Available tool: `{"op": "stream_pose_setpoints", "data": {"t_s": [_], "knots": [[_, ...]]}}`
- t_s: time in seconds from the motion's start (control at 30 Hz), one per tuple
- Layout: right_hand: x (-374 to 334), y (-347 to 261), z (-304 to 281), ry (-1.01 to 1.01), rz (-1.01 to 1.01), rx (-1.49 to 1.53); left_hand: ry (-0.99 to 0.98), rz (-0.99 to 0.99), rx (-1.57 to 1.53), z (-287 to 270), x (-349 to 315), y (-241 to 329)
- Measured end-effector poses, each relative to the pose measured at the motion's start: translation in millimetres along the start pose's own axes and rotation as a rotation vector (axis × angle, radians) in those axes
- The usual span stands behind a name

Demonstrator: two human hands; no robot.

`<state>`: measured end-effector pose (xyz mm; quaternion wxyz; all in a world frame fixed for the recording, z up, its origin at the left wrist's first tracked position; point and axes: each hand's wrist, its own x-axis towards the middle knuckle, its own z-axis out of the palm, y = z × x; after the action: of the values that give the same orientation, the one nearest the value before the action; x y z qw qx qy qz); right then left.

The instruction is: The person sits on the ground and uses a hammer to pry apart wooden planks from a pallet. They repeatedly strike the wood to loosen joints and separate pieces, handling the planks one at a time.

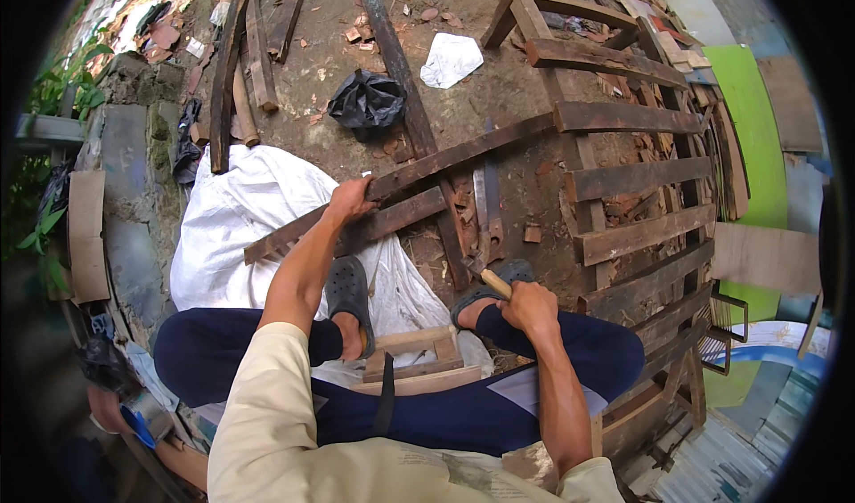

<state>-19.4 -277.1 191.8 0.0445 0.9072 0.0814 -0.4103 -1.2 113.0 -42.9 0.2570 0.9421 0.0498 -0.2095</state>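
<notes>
My left hand is closed round a long dark wooden plank, which slants from the white sack at my left up to the slatted wooden frame at the right. A shorter wooden board lies under and beside that plank. Above my right knee, my right hand grips a hammer by its pale wooden handle. The small dark head points toward the ground near my right shoe and is hard to make out. Between the plank and that shoe lies a hand saw.
A white sack spreads over the ground at left. A dark beam runs away from me past a black plastic bag and a white bag. Loose timbers lie far left. A small wooden frame sits between my legs.
</notes>
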Motion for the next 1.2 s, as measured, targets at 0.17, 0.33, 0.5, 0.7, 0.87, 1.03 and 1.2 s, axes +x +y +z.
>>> {"op": "stream_pose_setpoints", "data": {"t_s": [0.17, 0.33, 0.5, 0.7, 0.87, 1.03, 1.2], "knots": [[-0.5, 0.9, 6.4, 0.040, -0.017, -0.016, -0.042, -0.063, 0.087, -6.2, 2.9, 11.5], [-5.5, -1.5, 2.6, 0.064, -0.052, -0.039, 0.520, 0.123, 0.413, -2.7, -16.3, 33.7], [-7.4, -3.8, 3.9, 0.053, -0.045, -0.057, 0.056, 0.417, 0.109, 24.1, -49.2, 57.0], [-11.7, -1.9, 9.2, 0.029, -0.049, -0.106, 0.300, 0.097, 0.350, 76.4, -51.2, 78.6], [-17.2, -4.5, 18.2, 0.003, -0.049, -0.155, 0.048, -0.248, 0.309, 70.2, -51.1, 65.5], [-30.3, -17.1, 11.4, -0.019, -0.056, -0.206, -0.056, 0.214, 0.277, 27.6, -83.3, 41.2], [-68.9, -21.5, -15.0, 0.086, -0.072, -0.194, 0.022, 0.225, 0.123, -13.4, -123.0, 58.5]]}}
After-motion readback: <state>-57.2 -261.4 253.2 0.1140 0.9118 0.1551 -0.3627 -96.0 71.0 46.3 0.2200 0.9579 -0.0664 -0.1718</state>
